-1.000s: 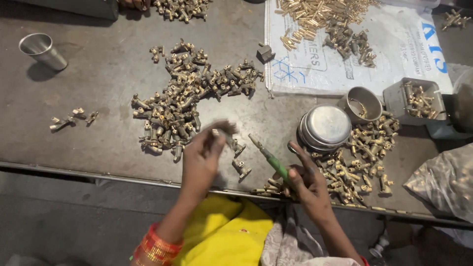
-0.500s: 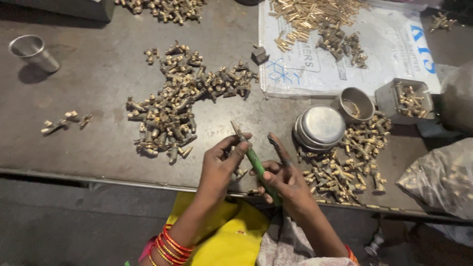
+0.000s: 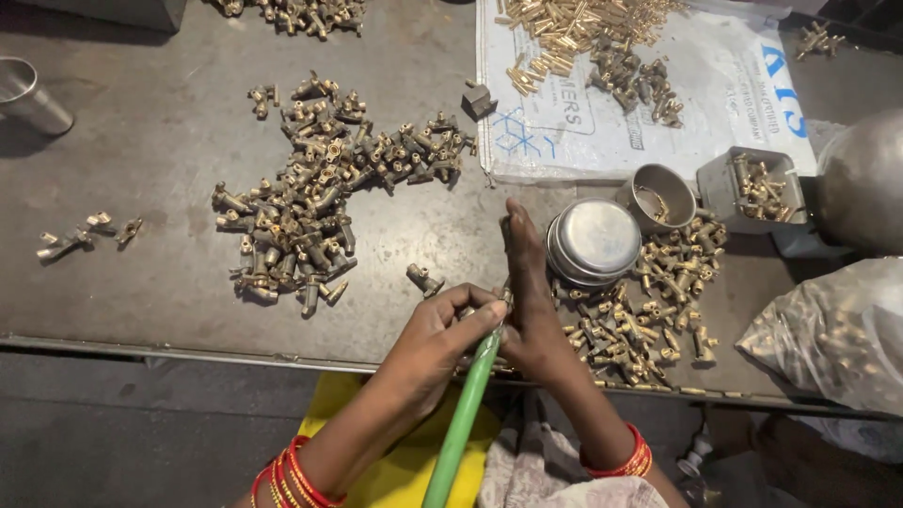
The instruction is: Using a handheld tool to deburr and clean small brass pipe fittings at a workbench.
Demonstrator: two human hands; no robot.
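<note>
green tool handle point(image 3: 461, 423), red bangles point(image 3: 282, 475) (both wrists), brass fittings point(image 3: 301, 226)

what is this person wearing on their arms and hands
Both forearms are bare, with no sleeves and no gloves. The left hand has a stack of red and gold bangles at its wrist. The right hand has a thinner band of red and orange bangles at its wrist. No rings or watch can be made out.
</note>
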